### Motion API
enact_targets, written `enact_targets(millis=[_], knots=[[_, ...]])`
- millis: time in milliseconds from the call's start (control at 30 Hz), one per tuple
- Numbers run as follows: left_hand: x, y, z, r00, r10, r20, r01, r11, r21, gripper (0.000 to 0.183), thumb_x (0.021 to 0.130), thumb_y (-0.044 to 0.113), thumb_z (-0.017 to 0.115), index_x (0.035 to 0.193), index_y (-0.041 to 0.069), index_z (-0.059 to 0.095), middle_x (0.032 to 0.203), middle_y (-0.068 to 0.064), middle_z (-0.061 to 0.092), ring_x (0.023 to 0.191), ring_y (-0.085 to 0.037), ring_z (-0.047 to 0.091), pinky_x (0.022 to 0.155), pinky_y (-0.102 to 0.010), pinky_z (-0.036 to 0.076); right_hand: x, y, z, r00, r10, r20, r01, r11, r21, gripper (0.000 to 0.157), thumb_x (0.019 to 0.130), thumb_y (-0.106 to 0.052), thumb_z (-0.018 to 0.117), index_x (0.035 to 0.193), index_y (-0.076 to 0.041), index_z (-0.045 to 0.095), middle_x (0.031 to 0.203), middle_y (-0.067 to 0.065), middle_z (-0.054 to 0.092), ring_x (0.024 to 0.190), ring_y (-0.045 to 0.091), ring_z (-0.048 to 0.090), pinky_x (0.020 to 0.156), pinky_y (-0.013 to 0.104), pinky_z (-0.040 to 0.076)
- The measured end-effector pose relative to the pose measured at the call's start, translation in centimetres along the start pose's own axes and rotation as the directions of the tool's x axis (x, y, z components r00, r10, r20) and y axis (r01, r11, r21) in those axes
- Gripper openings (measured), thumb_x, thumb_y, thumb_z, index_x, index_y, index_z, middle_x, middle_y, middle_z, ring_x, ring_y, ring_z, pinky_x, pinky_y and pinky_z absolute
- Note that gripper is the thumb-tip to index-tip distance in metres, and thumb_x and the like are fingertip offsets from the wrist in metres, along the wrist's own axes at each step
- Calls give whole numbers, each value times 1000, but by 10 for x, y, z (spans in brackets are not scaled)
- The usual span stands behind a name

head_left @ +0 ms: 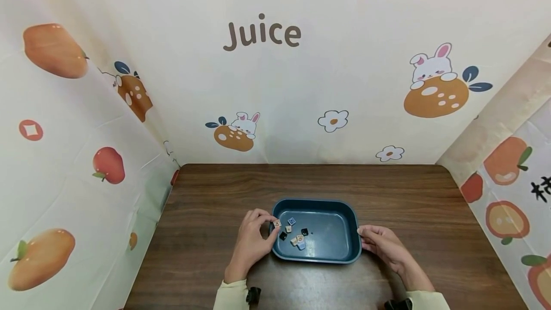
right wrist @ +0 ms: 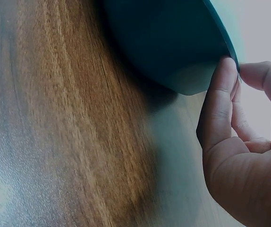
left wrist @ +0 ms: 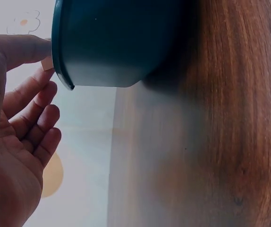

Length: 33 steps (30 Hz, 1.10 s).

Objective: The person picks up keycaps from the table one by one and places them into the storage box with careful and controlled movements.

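A dark blue rectangular tray point(head_left: 327, 255) sits on the table in the head view. Over its left rim my left hand point(head_left: 253, 240) pinches a small cream cube point(head_left: 277, 223) with a brown mark between thumb and index finger; the left wrist view shows it partly hidden behind the rim. My right hand point(head_left: 384, 244) grips the tray's right rim between thumb and fingers, as the right wrist view also shows. Inside the tray's left half lie several small cubes, among them a blue one point(head_left: 291, 221), black ones point(head_left: 304, 231) and cream ones point(head_left: 294, 241).
The brown wood-grain table point(head_left: 211, 195) runs back to a pale printed sheet point(head_left: 292, 75) that hangs behind it and along both sides. Dark straps point(head_left: 254, 295) sit on both wrists, by the pale sleeves.
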<state>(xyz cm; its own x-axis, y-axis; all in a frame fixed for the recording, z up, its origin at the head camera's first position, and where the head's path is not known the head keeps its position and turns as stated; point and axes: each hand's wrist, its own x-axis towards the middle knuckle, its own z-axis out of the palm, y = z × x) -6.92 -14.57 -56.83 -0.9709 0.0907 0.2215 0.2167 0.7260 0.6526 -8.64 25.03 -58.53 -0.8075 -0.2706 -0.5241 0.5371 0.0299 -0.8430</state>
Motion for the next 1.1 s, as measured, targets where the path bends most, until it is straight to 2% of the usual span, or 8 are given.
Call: enact_targets(millis=[367, 733, 1100], knots=[[4, 6, 3, 999, 38, -4, -38, 999, -11, 13, 90, 30, 85, 100, 23, 80, 108, 9, 67, 105, -10, 58, 94, -38, 53, 0, 1, -2, 1000, -4, 10, 4, 1000, 4, 26, 108, -23, 61, 117, -2, 73, 98, -7, 75, 91, 4, 71, 86, 21, 61], [8, 16, 12, 998, 48, 44, -49, 999, 7, 15, 90, 31, 85, 101, 23, 80, 107, 11, 65, 106, -8, 55, 95, -39, 53, 0, 1, 0, 999, -25, 38, 24, 999, 21, 22, 109, -21, 59, 115, -5, 72, 97, -7, 75, 91, 3, 71, 85, 20, 61], [9, 22, 22, 987, 146, 68, -148, 989, 12, 14, 91, 31, 85, 101, 23, 80, 108, 11, 66, 105, -9, 58, 93, -37, 54, 0, 3, -2, 999, -27, 23, 27, 1000, 5, 22, 108, -23, 60, 115, -6, 73, 98, -8, 75, 92, 3, 71, 86, 20, 61]])
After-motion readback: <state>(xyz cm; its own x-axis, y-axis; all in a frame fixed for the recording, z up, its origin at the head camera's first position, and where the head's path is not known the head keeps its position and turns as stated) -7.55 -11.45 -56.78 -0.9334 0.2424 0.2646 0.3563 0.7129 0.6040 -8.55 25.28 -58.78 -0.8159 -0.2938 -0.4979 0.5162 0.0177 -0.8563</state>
